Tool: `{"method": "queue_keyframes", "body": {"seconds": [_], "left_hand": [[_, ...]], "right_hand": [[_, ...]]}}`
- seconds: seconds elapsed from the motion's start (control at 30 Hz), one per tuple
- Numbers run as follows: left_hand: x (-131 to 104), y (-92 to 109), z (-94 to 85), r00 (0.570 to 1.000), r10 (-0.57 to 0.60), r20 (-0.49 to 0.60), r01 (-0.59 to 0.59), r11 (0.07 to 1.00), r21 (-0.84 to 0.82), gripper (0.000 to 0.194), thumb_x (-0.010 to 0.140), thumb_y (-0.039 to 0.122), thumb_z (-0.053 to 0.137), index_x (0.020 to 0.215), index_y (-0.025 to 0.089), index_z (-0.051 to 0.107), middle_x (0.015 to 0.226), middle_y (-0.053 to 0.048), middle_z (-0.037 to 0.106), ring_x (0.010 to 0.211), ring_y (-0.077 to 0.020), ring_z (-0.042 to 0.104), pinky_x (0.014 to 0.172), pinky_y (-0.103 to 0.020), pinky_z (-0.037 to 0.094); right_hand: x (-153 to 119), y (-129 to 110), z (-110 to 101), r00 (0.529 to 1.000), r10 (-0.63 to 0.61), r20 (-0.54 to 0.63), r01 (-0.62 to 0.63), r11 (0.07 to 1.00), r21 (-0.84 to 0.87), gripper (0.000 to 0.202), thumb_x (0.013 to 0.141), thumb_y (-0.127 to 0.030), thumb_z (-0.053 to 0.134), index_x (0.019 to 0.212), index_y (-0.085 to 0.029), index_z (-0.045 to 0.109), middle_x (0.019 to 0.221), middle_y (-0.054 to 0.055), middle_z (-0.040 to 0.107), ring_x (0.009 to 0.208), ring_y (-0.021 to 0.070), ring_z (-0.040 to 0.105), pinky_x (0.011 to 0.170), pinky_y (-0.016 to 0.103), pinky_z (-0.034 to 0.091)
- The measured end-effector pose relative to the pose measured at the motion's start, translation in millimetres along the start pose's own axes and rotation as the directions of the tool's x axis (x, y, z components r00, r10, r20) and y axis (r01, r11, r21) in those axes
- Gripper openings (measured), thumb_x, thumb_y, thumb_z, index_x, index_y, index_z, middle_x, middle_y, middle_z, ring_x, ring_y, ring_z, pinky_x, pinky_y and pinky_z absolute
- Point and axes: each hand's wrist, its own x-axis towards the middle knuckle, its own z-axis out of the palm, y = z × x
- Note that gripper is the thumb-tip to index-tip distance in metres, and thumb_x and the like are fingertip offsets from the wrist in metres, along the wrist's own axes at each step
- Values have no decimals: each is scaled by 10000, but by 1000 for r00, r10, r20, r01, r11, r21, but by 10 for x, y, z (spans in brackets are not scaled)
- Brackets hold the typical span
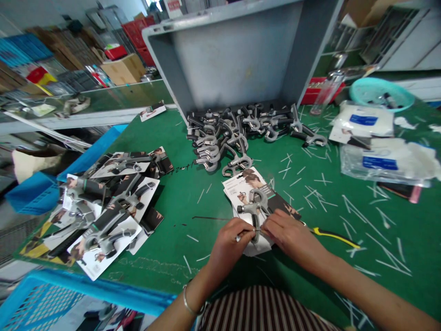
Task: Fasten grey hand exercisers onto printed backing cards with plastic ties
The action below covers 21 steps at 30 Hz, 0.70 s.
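Observation:
A grey and black hand grip strengthener [255, 202] with a coil spring lies on printed backing cards [237, 187] in front of me. My left hand [231, 243] is closed in a pinch at the strengthener's lower handle. From the other side my right hand [288, 233] pinches at the same spot. Between the fingertips runs a thin tie [257, 230], mostly hidden by them. Just beyond my right hand lie yellow and black handled pliers [336, 236], their jaws hidden behind it.
A grey crate [237, 59] stands on its side, with loose strengtheners [223, 133] spilling out. Carded strengtheners [110, 211] are piled at left, above a blue basket [41, 299]. White strips [319, 197] litter the right, near plastic bags [386, 161] and a turquoise bowl [379, 87].

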Motion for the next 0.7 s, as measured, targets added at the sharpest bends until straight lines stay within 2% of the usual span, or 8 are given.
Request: {"method": "queue_keyframes", "body": {"seconds": [0.17, 0.4, 0.7], "left_hand": [[-3, -6, -8, 1000, 16, 3, -16, 1000, -12, 84, 889, 182, 623, 829, 185, 683, 820, -43, 678, 821, -175, 622, 782, -292, 487], [-2, 15, -16, 999, 30, 37, -30, 999, 20, 73, 897, 164, 616, 845, 173, 666, 841, -41, 670, 844, -168, 611, 800, -287, 473], [12, 111, -85, 986, 12, 168, -47, 977, 207, 142, 952, 161, 507, 880, 173, 628, 897, -49, 650, 885, -184, 589, 837, -311, 465]], "right_hand": [[16, -11, -17, 1000, -22, -7, 22, 1000, -16, 212, 976, -185, 480, 823, -191, 627, 808, 72, 631, 754, 216, 508, 665, 347, 401], [12, -19, -21, 999, -17, 50, 20, 998, -55, 154, 945, -153, 522, 825, -184, 613, 820, 75, 624, 777, 231, 513, 679, 360, 412], [30, -67, -9, 998, -6, 58, 6, 1000, -3, 139, 945, -175, 537, 824, -192, 603, 843, 67, 631, 784, 219, 536, 656, 339, 416]]}}
